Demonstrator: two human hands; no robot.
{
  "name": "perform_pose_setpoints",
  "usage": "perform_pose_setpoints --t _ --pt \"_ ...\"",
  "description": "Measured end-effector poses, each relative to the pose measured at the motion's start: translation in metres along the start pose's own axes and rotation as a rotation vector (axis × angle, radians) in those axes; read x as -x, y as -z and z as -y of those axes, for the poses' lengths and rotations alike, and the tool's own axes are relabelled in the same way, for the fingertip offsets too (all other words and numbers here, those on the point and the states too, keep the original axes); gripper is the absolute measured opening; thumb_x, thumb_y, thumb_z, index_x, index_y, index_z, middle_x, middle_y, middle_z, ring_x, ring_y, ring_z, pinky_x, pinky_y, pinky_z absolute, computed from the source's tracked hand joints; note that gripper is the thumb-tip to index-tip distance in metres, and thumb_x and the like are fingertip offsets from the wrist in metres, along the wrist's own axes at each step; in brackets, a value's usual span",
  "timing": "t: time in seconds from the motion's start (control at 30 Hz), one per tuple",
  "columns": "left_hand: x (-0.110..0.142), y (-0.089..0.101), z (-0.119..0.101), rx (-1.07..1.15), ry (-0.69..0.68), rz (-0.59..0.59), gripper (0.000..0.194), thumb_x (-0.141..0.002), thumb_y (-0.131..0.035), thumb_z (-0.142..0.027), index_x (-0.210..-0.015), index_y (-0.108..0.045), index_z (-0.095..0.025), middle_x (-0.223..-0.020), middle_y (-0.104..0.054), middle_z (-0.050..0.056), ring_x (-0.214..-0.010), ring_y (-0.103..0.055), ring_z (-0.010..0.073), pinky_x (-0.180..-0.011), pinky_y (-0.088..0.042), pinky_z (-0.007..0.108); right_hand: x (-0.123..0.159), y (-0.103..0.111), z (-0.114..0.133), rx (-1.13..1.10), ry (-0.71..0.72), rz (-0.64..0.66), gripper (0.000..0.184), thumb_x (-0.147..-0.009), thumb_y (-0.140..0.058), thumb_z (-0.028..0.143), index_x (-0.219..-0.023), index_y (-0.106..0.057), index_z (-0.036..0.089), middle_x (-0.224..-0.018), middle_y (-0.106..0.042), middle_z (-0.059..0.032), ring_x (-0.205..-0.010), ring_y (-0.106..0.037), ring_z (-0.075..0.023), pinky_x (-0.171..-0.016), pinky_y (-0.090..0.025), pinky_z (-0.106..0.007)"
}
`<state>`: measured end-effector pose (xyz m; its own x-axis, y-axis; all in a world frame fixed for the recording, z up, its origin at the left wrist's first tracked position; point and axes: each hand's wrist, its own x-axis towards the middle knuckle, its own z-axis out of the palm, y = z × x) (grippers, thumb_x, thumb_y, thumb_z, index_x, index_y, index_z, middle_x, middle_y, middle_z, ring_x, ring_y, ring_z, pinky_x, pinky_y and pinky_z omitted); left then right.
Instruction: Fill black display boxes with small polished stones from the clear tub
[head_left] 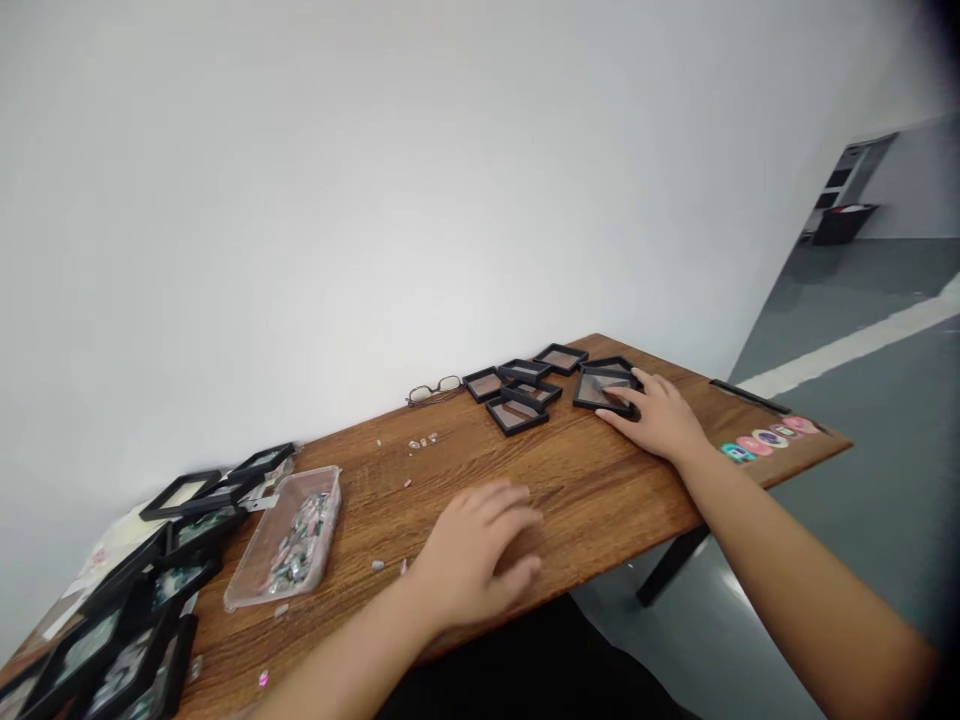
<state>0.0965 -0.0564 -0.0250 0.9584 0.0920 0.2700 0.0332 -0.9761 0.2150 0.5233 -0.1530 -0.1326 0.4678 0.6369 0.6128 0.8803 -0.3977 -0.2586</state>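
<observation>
My right hand is at a black square frame with a clear film window, on the right part of the wooden table. Its thumb is at the frame's near edge, and its other fingers lie over the window and the right side. Another black frame shows partly behind that one. Nearer to me, my left hand is held low over the table edge, slightly blurred, fingers loosely bent and thumb apart, with nothing in it. Small stone chips lie to its left.
Several black frames are grouped beside a pair of eyeglasses near the wall. A clear plastic box holds many stone chips. Filled frames pile up at the left. Round stickers line the table's right end.
</observation>
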Motion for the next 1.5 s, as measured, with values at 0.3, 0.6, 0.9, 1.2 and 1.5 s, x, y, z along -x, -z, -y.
perform_pose_setpoints --t 0.3,0.6,0.9,1.2,1.5 --pt "-0.117 -0.049 0.056 -0.187 0.257 -0.053 0.049 -0.101 -0.066 -0.046 -0.141 -0.060 -0.019 -0.147 -0.060 0.013 -0.132 -0.062 0.0272 -0.113 -0.056 0.054 0.012 0.013 0.022 -0.047 0.283 0.174 0.043 -0.106 -0.064 0.051 -0.135 -0.065 0.018 -0.149 -0.051 -0.0127 -0.143 -0.046 -0.0267 -0.124 -0.043 -0.053" --pt "-0.107 -0.046 0.051 -0.224 0.335 0.005 0.041 -0.102 -0.065 -0.044 -0.134 -0.064 -0.018 -0.137 -0.066 0.011 -0.120 -0.067 0.0225 -0.104 -0.061 0.046 0.016 0.025 0.032 -0.147 0.364 0.142 0.039 -0.106 -0.064 0.052 -0.119 -0.070 0.015 -0.134 -0.061 -0.0113 -0.139 -0.050 -0.0246 -0.121 -0.045 -0.050" --pt "-0.029 -0.035 -0.009 -0.023 0.164 -0.034 0.023 -0.107 -0.050 -0.040 -0.107 -0.061 -0.020 -0.115 -0.073 0.013 -0.107 -0.071 0.0303 -0.082 -0.063 0.046 0.019 0.032 0.040 -0.187 0.369 0.123 0.041 -0.108 -0.060 0.054 -0.116 -0.070 0.015 -0.126 -0.064 -0.0100 -0.122 -0.059 -0.0193 -0.114 -0.051 -0.044" --pt "0.019 -0.017 0.016 0.378 -0.021 -0.309 0.022 -0.110 -0.032 -0.033 -0.097 -0.047 -0.022 -0.105 -0.067 0.009 -0.095 -0.064 0.0179 -0.082 -0.056 0.033 0.023 0.038 0.064 -0.147 0.383 0.177 0.043 -0.110 -0.055 0.054 -0.115 -0.072 0.015 -0.122 -0.066 -0.0103 -0.116 -0.062 -0.0185 -0.105 -0.055 -0.040" --pt "0.022 -0.028 0.002 0.603 -0.097 -0.452 0.029 -0.111 -0.032 -0.042 -0.093 -0.043 -0.022 -0.088 -0.060 0.002 -0.082 -0.055 0.0116 -0.074 -0.045 0.025 0.020 0.030 0.098 -0.048 0.421 0.157 0.035 -0.110 -0.058 0.048 -0.108 -0.068 0.014 -0.107 -0.065 -0.0068 -0.101 -0.062 -0.0141 -0.093 -0.057 -0.032"
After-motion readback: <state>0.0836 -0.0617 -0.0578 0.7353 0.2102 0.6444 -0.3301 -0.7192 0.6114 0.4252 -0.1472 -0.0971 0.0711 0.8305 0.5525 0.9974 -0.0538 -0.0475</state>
